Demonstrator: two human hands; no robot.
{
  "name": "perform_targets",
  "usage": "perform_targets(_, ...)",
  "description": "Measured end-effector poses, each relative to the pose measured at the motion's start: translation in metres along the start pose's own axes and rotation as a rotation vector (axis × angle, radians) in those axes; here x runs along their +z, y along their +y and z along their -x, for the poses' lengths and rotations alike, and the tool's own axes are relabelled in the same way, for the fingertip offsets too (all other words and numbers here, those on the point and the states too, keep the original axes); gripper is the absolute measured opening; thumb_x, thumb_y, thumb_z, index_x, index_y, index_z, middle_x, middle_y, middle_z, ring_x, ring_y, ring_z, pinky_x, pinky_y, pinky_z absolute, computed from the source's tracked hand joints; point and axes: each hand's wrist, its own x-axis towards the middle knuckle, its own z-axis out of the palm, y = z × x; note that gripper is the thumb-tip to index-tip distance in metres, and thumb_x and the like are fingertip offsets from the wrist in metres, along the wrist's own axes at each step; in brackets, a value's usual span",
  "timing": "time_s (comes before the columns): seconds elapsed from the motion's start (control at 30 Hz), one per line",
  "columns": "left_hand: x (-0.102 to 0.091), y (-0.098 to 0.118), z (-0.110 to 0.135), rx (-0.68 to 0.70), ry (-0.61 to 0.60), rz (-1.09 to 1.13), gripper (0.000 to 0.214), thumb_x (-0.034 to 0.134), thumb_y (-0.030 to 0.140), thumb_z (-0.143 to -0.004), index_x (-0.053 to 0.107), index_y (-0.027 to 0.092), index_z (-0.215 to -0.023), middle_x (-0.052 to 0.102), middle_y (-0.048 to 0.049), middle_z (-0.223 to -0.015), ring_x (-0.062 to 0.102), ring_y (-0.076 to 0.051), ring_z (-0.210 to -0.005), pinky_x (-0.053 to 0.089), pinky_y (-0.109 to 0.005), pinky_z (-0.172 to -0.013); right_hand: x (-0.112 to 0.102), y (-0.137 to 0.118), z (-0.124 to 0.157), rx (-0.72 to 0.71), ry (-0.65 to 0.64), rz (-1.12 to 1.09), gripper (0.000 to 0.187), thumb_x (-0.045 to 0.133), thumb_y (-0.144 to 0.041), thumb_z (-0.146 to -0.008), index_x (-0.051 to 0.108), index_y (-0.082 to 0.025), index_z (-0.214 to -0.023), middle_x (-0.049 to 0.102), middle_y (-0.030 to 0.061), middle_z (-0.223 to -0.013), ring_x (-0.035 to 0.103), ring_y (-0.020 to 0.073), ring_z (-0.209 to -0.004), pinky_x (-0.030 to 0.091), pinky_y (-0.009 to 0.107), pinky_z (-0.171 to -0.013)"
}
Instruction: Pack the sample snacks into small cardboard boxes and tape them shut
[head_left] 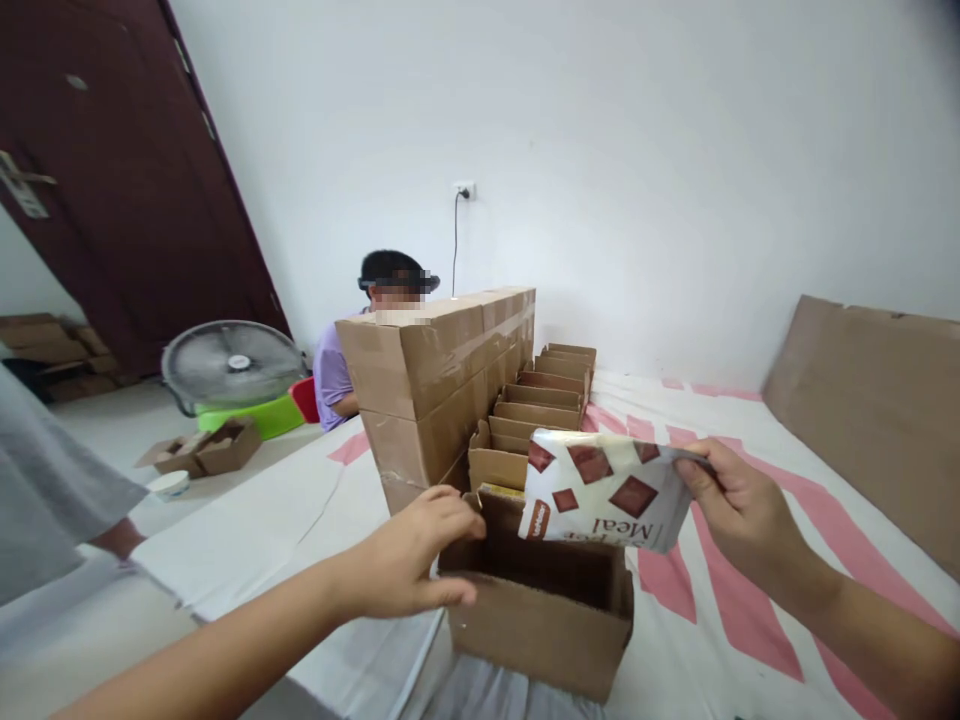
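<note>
White pouch [607, 490] (inverted) in right hand [739, 510], left hand [409, 560] gripping box [540, 625]

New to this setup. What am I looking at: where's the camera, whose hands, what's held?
No machine here: one camera on a person's head looks forward and down at their own bare hands. The left hand grips the left wall of an open cardboard box on a white cloth with pink stripes. The right hand holds a white pouch with brown squares above it. Behind stand a row of open boxes and a tall carton stack. Another person sits beyond.
</note>
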Motion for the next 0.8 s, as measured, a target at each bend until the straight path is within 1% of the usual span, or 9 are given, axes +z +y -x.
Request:
perform_targets(0.1,-0.010,-0.003,-0.030,-0.177,0.149,0.211,0.041,0.059,0.053,-0.086,0.057,0.019,-0.109,0.066,-0.0098,-0.109,0.062,-0.024,-0.099,0.050,-0.039,-0.088,0.011,0.004,-0.015,-0.015,0.056,-0.010,0.026,0.045,-0.042,-0.094,0.061,-0.023,-0.088,0.064,-0.0003,-0.070,0.057,0.0163,-0.062,0.044,0.026,-0.057)
perform_targets(0.2,-0.002,-0.006,-0.065,-0.285,0.219,0.525,0.066,0.078,0.047,-0.072,0.050,0.019,-0.126,0.060,-0.0144,-0.129,0.058,-0.030,-0.118,0.045,-0.048,-0.100,0.025,0.008,-0.026,-0.020,0.089,-0.019,0.027,0.046,-0.043,-0.092,0.060,-0.022,-0.083,0.062,-0.0004,-0.067,0.054,0.0161,-0.060,0.042,0.027,-0.056)
perform_targets(0.27,0.011,-0.012,-0.087,-0.324,0.187,0.862,0.080,0.086,0.042,-0.063,0.049,0.019,-0.130,0.063,-0.0150,-0.129,0.061,-0.030,-0.117,0.045,-0.049,-0.102,0.034,0.010,-0.033,-0.003,0.090,-0.034,0.029,0.047,-0.045,-0.091,0.060,-0.021,-0.083,0.062,-0.0005,-0.066,0.054,0.0162,-0.060,0.042,0.028,-0.057)
perform_targets(0.37,0.029,-0.025,-0.117,-0.371,0.159,1.258,0.073,0.091,0.040,-0.056,0.060,0.014,-0.117,0.072,-0.0153,-0.112,0.068,-0.032,-0.104,0.050,-0.046,-0.095,0.046,0.017,-0.049,0.076,0.087,-0.175,0.031,0.053,-0.052,-0.088,0.061,-0.022,-0.084,0.062,-0.0005,-0.067,0.054,0.0169,-0.063,0.043,0.029,-0.060)
perform_targets(0.47,0.036,-0.048,-0.142,-0.363,0.220,1.340,0.069,0.092,0.044,-0.052,0.067,0.011,-0.106,0.076,-0.0140,-0.098,0.070,-0.030,-0.094,0.052,-0.043,-0.091,0.059,0.031,-0.073,0.146,0.097,-0.355,0.040,0.057,-0.061,-0.083,0.057,-0.022,-0.094,0.066,0.0015,-0.078,0.061,0.0189,-0.071,0.049,0.030,-0.065)
perform_targets(0.57,0.034,-0.075,-0.165,-0.350,0.299,1.346,0.069,0.094,0.042,-0.047,0.068,0.010,-0.103,0.077,-0.0124,-0.094,0.071,-0.027,-0.089,0.052,-0.041,-0.091,0.078,0.047,-0.097,0.179,0.019,-0.452,0.046,0.058,-0.063,-0.082,0.053,-0.022,-0.103,0.071,0.0050,-0.087,0.068,0.0217,-0.078,0.056,0.035,-0.070)
perform_targets(0.67,0.034,-0.101,-0.181,-0.356,0.354,1.331,0.067,0.095,0.041,-0.044,0.070,0.010,-0.098,0.077,-0.0107,-0.088,0.071,-0.025,-0.084,0.051,-0.042,-0.091,0.101,0.063,-0.113,0.206,-0.074,-0.492,0.042,0.071,-0.053,-0.076,0.057,-0.021,-0.099,0.073,0.0055,-0.088,0.070,0.0236,-0.083,0.058,0.038,-0.076)
perform_targets(0.73,0.038,-0.114,-0.187,-0.359,0.371,1.315,0.067,0.096,0.042,-0.041,0.070,0.010,-0.095,0.077,-0.0097,-0.084,0.071,-0.026,-0.082,0.050,-0.043,-0.092,0.116,0.073,-0.119,0.225,-0.077,-0.485,0.038,0.077,-0.045,-0.072,0.059,-0.020,-0.095,0.073,0.0057,-0.090,0.070,0.0242,-0.088,0.057,0.039,-0.080)
perform_targets(0.8,0.044,-0.122,-0.190,-0.358,0.381,1.301,0.069,0.096,0.043,-0.039,0.070,0.010,-0.095,0.078,-0.0096,-0.084,0.071,-0.027,-0.084,0.050,-0.044,-0.092,0.130,0.083,-0.122,0.249,-0.057,-0.473,0.033,0.076,-0.040,-0.074,0.059,-0.019,-0.093,0.073,0.0059,-0.092,0.069,0.0232,-0.090,0.056,0.040,-0.082)
